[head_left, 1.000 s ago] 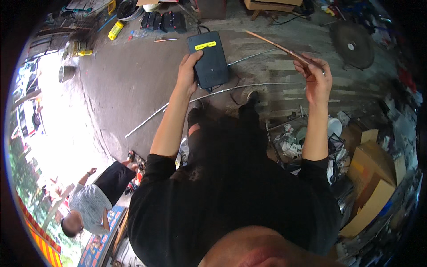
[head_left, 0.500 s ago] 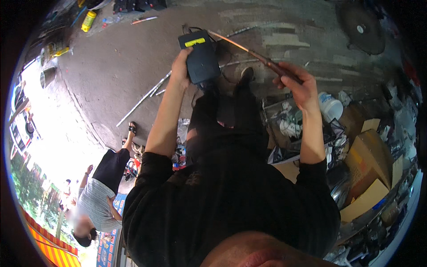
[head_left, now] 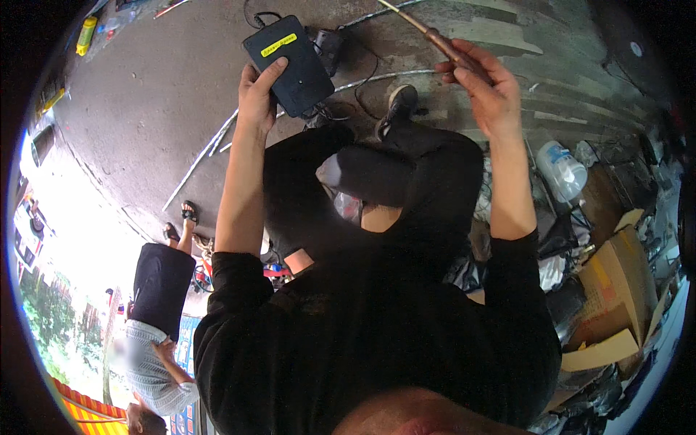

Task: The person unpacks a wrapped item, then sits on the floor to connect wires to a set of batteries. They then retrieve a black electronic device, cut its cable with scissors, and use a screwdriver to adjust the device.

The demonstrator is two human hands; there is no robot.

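Note:
My left hand (head_left: 259, 94) grips the near left edge of a flat black rectangular box (head_left: 303, 81), thumb lying on its top face. A yellow label strip (head_left: 279, 45) crosses the far part of that face. Dark cables run from the box's far and near ends. On the right, my right hand (head_left: 489, 90) is closed round the brown handle of a long thin metal-shafted tool (head_left: 439, 41). Its shaft points away to the far left and runs past the upper picture edge, so the tip is out of sight. The tool and the box are apart.
A dark block-like device (head_left: 330, 49) with a cable sits on the floor behind the box. Thin metal strips (head_left: 199, 163) lie left of my legs. To the right are a white bucket (head_left: 562, 172) and an open cardboard box (head_left: 612, 283) amid clutter. A person (head_left: 161, 304) stands at left.
The view has shifted. The box has moved left and tilted in my left hand. My knees are now bent and apart. Both hands keep their hold.

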